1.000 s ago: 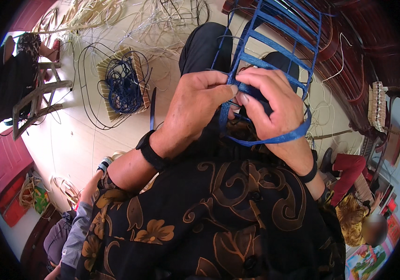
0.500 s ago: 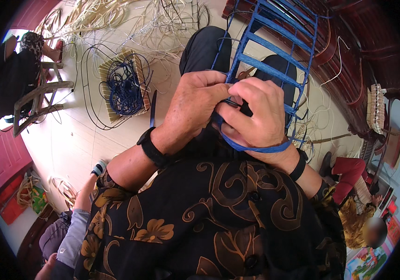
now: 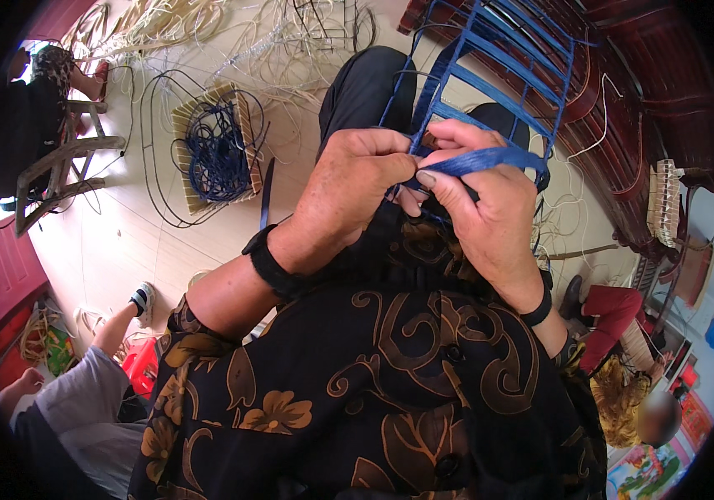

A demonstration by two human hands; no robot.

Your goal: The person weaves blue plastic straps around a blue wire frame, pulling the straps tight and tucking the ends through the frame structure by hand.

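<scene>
A blue frame (image 3: 507, 79) woven with flat strands rests over my knees, its near end between my hands. My left hand (image 3: 357, 179) pinches its near left corner with thumb and bent index finger. My right hand (image 3: 490, 217) grips a flat blue strap (image 3: 482, 160) at that same corner, thumb pressed on it; the strap loops out to the right over my bent fingers. The exact spot under my fingertips is partly hidden.
A slatted basket (image 3: 182, 133) of tangled blue cord lies left on the tiled floor, among pale strands (image 3: 140, 25). A wooden chair (image 3: 65, 154) with someone on it stands far left. Dark red wooden furniture (image 3: 657, 75) borders the right. Other people sit lower left (image 3: 82, 400) and lower right (image 3: 615, 317).
The blue strap that hung below my right hand now lies up across its fingers. My right hand has shifted and turned at the corner. The person at lower left has moved a leg.
</scene>
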